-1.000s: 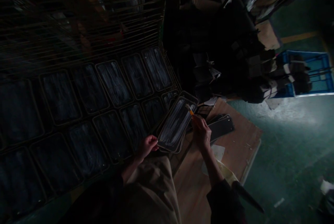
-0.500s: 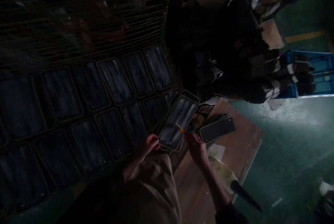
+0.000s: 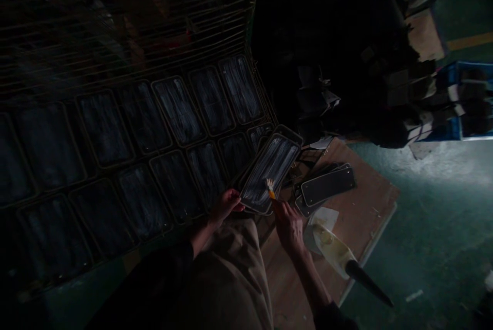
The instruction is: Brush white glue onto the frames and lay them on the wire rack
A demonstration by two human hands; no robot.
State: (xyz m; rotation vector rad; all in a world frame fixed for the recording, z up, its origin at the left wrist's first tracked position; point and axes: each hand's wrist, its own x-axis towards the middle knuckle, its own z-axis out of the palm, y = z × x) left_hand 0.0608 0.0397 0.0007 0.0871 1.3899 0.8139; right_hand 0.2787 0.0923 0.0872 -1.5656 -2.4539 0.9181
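Observation:
The scene is very dark. My left hand (image 3: 227, 206) grips the near corner of a dark rounded-rectangle panel (image 3: 274, 168) streaked with white, tilted up on top of a stack of similar ones. My right hand (image 3: 288, 225) pinches a small brush (image 3: 270, 189) with an orange ferrule and pale bristles. The bristles touch the panel's near right edge.
Several similar streaked panels (image 3: 177, 114) lie in rows on a wire rack (image 3: 115, 27) to the left. More dark panels (image 3: 327, 186) rest on a brown board (image 3: 358, 207). A pale funnel-shaped container (image 3: 339, 255) lies beside my right wrist. Dark clutter and a blue crate (image 3: 470, 109) stand at right.
My right hand has drawn the brush down the panel, from its far end to its near edge. My left hand keeps hold of the corner. The view has shifted slightly.

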